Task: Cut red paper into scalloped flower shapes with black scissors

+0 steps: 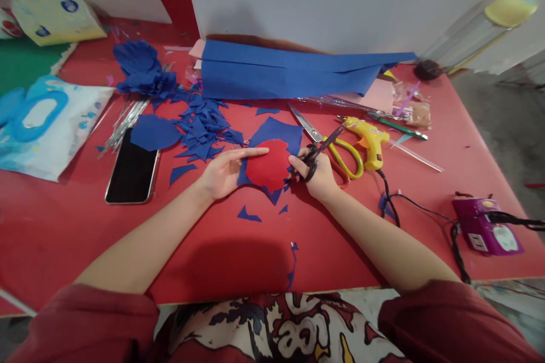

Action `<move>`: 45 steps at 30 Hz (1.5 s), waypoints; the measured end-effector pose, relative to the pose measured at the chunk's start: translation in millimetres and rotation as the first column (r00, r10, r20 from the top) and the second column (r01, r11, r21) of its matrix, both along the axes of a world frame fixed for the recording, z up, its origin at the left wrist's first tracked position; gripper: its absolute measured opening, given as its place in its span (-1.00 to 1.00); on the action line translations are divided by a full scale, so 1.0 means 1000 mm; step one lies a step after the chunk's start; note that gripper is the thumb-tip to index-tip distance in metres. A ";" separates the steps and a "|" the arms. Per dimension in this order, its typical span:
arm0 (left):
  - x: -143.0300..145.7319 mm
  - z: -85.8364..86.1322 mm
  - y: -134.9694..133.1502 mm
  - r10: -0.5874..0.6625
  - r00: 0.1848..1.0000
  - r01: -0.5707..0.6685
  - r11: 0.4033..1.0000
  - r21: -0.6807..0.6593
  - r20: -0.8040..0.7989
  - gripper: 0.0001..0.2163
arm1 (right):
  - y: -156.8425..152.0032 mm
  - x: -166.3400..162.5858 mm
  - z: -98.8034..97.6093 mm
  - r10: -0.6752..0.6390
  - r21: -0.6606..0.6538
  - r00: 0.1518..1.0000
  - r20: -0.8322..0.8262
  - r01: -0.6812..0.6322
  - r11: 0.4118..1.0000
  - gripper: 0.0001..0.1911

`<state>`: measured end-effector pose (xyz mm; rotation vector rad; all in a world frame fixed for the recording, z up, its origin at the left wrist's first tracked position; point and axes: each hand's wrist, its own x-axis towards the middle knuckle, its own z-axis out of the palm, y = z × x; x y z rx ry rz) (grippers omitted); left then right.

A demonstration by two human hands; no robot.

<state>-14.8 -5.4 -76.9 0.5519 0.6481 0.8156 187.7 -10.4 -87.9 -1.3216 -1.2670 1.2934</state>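
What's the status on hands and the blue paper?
Left hand flat on blue paper, pinning red template. Right hand gripping black scissors at paper's edge. Yellow scissors crowd the right hand.

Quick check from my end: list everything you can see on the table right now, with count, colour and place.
red template: 1, red, on the blue sheet, centre
blue sheet: 1, blue, under both hands
black scissors: 1, black, in the right hand
yellow-handled scissors: 1, right of centre
glue gun: 1, yellow, right of the scissors
phone: 1, black screen, left
blue scraps: many, left of centre
folded blue paper: 1 stack, back
purple adapter: 1, right edge
table: 1, red
left hand: flat on the sheet
right hand: holds the black scissors
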 end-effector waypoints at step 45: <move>0.001 -0.002 0.000 0.051 0.998 -0.049 0.998 0.047 -0.032 -0.67 | -0.003 -0.005 0.005 0.009 -0.064 1.000 -0.026 -0.011 0.998 -0.60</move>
